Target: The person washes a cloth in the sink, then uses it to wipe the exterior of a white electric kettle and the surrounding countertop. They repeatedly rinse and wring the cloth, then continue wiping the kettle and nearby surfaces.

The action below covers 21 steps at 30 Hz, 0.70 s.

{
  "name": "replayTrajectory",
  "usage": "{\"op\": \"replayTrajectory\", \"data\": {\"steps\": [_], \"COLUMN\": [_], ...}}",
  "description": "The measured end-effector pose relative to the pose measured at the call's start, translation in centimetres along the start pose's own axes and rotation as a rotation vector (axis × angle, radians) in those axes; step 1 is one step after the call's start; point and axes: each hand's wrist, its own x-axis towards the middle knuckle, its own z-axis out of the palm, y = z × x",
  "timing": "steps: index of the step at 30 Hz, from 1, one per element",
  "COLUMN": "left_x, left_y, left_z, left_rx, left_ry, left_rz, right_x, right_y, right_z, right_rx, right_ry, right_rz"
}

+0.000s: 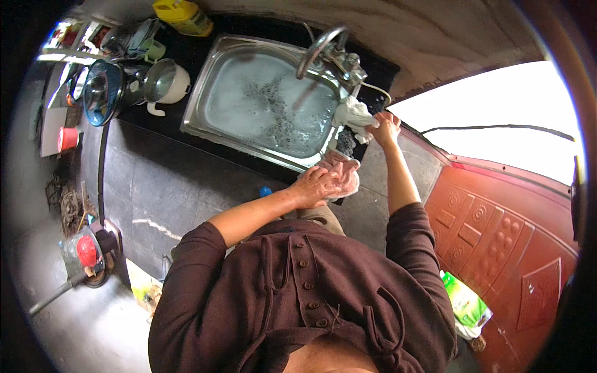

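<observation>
Two hands: both at sink [214, 133] front-right corner.
L hand [320, 185]: pressed flat on pink cloth [346, 171], cloth on counter edge.
R hand [385, 127]: fingers closed w/ white rag [353, 115], beside tap [323, 46].

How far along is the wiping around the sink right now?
Looks midway. Done: the sink already holds soapy water, and nothing runs from the tap. In hand: the left hand presses a pink cloth on the counter edge at the sink's near corner, while the right hand grips a white cloth by the tap base. Left: the pots on the dark counter look untouched.
</observation>
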Motion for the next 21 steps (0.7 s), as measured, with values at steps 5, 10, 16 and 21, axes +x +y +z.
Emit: {"op": "replayTrajectory", "data": {"steps": [5, 10, 16, 21], "left_x": [0.9, 4.5, 2.1, 1.0], "left_y": [-6.1, -10.3, -18.1, -18.8], "left_z": [-1.4, -10.0, -11.0, -8.8], "left_rx": [-1.004, -2.237, -1.914, -1.996], "left_ry": [0.394, 0.379, 0.25, 0.561], "left_rz": [-0.554, -0.735, -0.753, -0.741], "right_x": [1.5, -5.4, -13.4, -5.5], "right_y": [-7.2, -18.0, -27.2, -27.7], "right_z": [-2.7, -2.3, -4.5, 3.5], "right_rx": [0.701, 0.745, 0.413, 0.311], "right_ry": [0.071, 0.128, 0.124, 0.222], "right_rz": [-0.263, -0.491, -0.996, -0.535]}}
